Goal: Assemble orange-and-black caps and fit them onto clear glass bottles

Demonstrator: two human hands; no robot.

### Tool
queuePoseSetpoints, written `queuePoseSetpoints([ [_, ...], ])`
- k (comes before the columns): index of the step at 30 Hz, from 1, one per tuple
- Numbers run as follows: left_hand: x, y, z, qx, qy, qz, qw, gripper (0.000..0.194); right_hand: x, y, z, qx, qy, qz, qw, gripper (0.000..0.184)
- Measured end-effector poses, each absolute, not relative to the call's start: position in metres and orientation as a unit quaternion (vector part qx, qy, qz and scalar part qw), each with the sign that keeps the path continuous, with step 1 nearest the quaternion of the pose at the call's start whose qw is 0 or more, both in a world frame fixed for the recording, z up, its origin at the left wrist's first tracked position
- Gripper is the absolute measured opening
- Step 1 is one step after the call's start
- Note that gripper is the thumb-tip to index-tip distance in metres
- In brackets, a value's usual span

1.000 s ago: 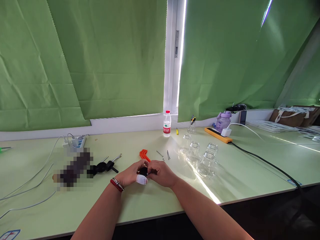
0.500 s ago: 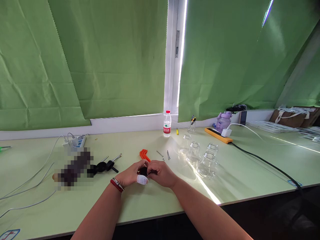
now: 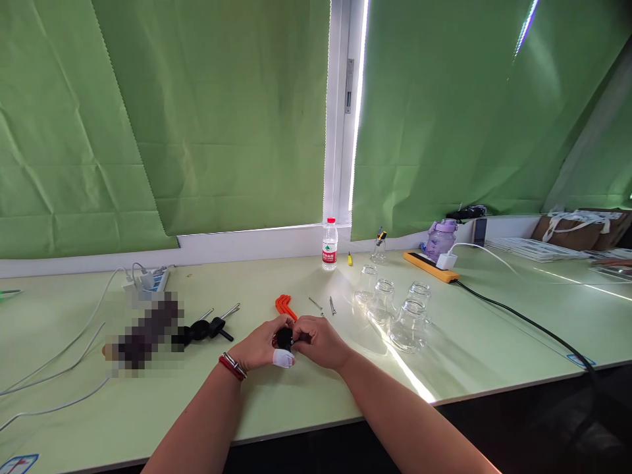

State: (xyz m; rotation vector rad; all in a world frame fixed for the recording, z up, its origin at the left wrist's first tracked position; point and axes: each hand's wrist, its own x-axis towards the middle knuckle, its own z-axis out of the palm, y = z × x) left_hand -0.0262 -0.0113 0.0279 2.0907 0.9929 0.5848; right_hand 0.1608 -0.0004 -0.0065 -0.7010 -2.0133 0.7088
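Observation:
Near the table's front, my left hand (image 3: 257,343) is closed around a small black rounded part (image 3: 285,338). White wrapping covers the thumb of that hand. My right hand (image 3: 323,341) pinches at the part's right side, where a tiny shiny bit shows; what exactly the fingertips hold is hidden. Just beyond my hands lie orange-red bent pieces (image 3: 284,305). To their right are a thin metal rod (image 3: 315,303) and a metal screw (image 3: 332,305). Black parts with metal rods (image 3: 201,330) rest left of my left hand.
Several upturned clear glass vessels (image 3: 409,326) stand to the right. Behind are a water bottle (image 3: 330,247), a yellow cutter (image 3: 350,259), an orange power strip (image 3: 429,268) and a purple bottle (image 3: 441,240). White cables (image 3: 74,359) and a blurred-out object (image 3: 148,332) lie left.
The black part has turned in my left hand and shows more of its round face. My right fingers have shifted slightly at its right side.

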Motion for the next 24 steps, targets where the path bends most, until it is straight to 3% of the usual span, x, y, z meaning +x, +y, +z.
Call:
queuePoseSetpoints([
  [12,-0.025,-0.0121,0.0282,0.831,0.407,0.234,0.298,0.045,0.1608,0.0013,-0.0069,-0.269,-0.806,0.292,0.439,0.016],
  [24,-0.0234,-0.0128,0.0304,0.821,0.4,0.247,0.323,0.047,0.1608,0.0021,-0.0081,-0.255,-0.811,0.279,0.446,0.017],
])
